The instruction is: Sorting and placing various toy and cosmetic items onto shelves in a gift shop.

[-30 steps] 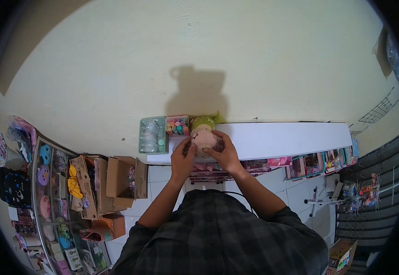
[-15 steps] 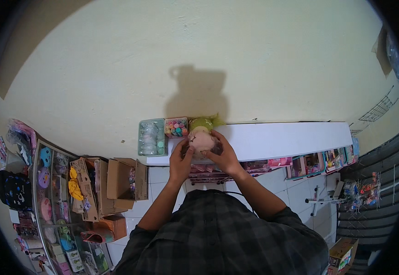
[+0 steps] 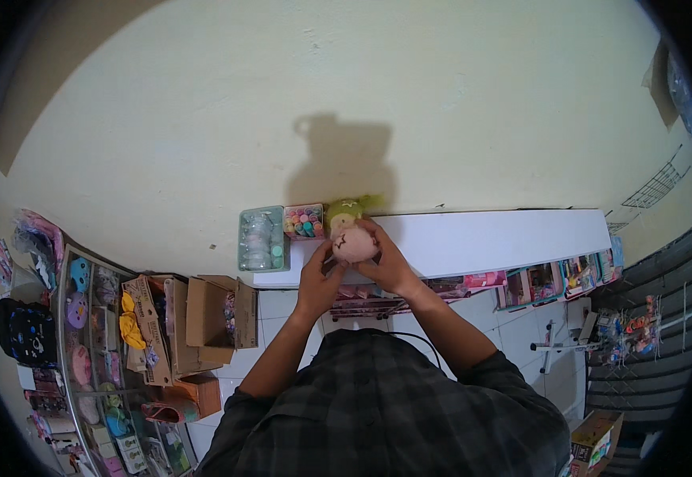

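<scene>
"White bench (image 3: 481,238), long and narrow. Where does it leave room?"

"To the right of the right hand (image 3: 386,264). Its pale top runs from there to the far right end. The back edge lies along the wall (image 3: 521,119), and the front edge passes beneath the hands."

"And what do the hands hold?"

"A round pink thing (image 3: 355,245) with dark, star-like marks. It's gripped from both sides, the left hand (image 3: 319,278) on its left and the right hand on its right, over the left part of the bench. Whether it touches the top, I can't tell."

"What crowds that end?"

"A green-topped figure (image 3: 344,213) with a pale, face-like front, just beyond the pink thing. Whether the two are joined, I can't tell. Left of it is a box (image 3: 306,238) of colourful capped tubes (image 3: 305,219), then a mint tray (image 3: 242,242) with clear containers (image 3: 258,238), near the left end. So leftward and toward the wall it's tight."

"Below the front edge?"

"Packaged goods (image 3: 529,285) line it, over a tiled floor (image 3: 273,319). On the left, cardboard boxes (image 3: 207,312) take up floor space beside a shelf loaded with toys, a yellow cloth-like thing (image 3: 130,322) next to them. On the right stands a white stand (image 3: 549,347), near a dark slatted shutter (image 3: 632,389)."
</scene>
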The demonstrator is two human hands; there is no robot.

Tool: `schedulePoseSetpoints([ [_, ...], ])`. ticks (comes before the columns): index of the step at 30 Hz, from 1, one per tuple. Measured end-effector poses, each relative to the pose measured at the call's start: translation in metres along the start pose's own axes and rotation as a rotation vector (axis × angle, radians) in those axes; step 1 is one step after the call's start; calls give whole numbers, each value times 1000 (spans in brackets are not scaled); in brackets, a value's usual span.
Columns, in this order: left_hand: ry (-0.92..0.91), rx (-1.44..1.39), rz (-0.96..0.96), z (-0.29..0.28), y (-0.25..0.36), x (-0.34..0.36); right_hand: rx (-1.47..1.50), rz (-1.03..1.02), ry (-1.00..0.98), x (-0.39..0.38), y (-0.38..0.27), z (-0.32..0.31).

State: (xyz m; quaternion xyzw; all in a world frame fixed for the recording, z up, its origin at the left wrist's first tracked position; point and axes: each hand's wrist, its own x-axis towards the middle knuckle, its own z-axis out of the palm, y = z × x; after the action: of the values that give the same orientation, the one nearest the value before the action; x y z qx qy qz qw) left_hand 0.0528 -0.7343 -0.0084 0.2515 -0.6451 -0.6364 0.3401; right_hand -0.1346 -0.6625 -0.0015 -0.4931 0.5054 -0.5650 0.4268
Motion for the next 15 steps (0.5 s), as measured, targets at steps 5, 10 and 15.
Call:
schedulePoseSetpoints([
  [5,75,-134,-19,8,-2,-3,29,-20,86,-5,6,4],
  [10,125,65,158,10,-3,-10,-12,-72,85,-8,-5,4],
  [15,159,175,188,7,-1,3,-124,57,127,5,1,3],
])
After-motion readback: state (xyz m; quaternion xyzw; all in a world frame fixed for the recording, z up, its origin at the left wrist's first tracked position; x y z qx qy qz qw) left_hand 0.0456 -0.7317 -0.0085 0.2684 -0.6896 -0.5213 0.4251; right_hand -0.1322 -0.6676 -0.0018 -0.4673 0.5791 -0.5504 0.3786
